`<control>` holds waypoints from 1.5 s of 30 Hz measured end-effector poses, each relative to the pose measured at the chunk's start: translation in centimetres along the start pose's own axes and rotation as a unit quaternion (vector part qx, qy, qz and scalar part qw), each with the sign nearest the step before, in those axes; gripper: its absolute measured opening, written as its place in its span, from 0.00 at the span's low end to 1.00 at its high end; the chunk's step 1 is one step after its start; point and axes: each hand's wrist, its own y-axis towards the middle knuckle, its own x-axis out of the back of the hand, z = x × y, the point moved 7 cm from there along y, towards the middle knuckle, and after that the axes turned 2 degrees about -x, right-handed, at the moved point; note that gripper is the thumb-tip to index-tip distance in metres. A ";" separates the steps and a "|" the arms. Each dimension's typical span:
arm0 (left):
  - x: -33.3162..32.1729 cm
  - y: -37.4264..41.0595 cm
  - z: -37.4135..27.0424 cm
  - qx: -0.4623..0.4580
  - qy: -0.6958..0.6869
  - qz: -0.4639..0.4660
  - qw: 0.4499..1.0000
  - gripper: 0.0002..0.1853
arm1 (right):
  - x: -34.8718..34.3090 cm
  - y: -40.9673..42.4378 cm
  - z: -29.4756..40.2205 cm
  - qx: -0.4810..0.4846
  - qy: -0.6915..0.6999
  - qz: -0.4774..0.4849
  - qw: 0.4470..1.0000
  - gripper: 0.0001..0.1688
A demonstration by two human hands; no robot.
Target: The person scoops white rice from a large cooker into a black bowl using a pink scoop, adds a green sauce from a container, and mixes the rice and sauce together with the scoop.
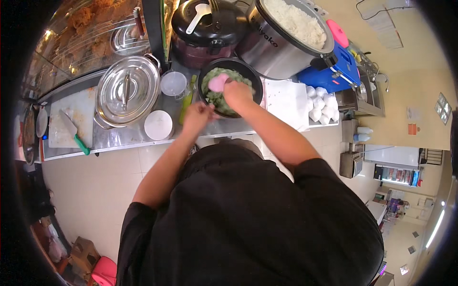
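Note:
My right hand [238, 94] grips a pink plastic scoop [217, 83] over a round black pot [258, 85]. Chopped pale-green vegetable [232, 74], perhaps cucumber, fills much of the pot's inside. At the pot's near left rim is my left hand [198, 115], fingers bent together; blur hides whether anything thin is between them. Just left of the pot lies a long yellow-green object [186, 103] on the metal counter, partly behind my left wrist. A clear plastic tub [174, 84] and a round white lid or container [158, 125] stand farther left.
Behind the pot stand a closed dark rice cooker [209, 26] and a large steel cooker [275, 43] of white rice. A lidded steel pot [128, 91] and a green-handled knife [74, 131] on a cutting board [57, 118] are left. White wrapped bundles [322, 103] lie right.

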 end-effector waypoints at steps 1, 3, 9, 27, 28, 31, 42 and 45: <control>-0.8 -1.5 1.2 0.025 -0.009 0.011 1.000 0.13 | 1.1 -1.1 0.8 0.050 0.012 0.046 0.998 0.12; -0.1 -2.2 0.5 0.018 0.010 -0.028 0.999 0.12 | 4.3 -2.1 0.0 0.090 0.014 0.073 0.993 0.11; 2.8 1.0 -1.1 -0.035 0.017 -0.072 0.997 0.12 | 2.0 -0.7 1.6 -0.039 0.075 0.057 0.995 0.10; 2.6 -0.2 0.3 -0.018 -0.011 -0.114 0.993 0.10 | 9.2 -2.5 -4.0 0.003 0.041 0.033 0.999 0.13; 3.2 1.3 -0.7 -0.048 0.000 -0.116 0.992 0.11 | 8.3 -1.9 -5.1 -0.050 0.065 -0.024 0.996 0.14; 0.1 1.4 -1.6 -0.042 0.048 -0.067 0.996 0.12 | 1.2 -0.9 -0.9 -0.027 0.031 -0.022 0.999 0.14; -0.3 0.8 -0.5 -0.015 0.071 -0.028 0.997 0.10 | -1.3 -0.1 -1.1 -0.008 0.040 -0.012 0.999 0.12; -1.9 -3.1 2.0 0.073 0.017 -0.017 0.997 0.11 | 3.6 -2.6 -1.0 0.115 0.035 0.108 0.987 0.12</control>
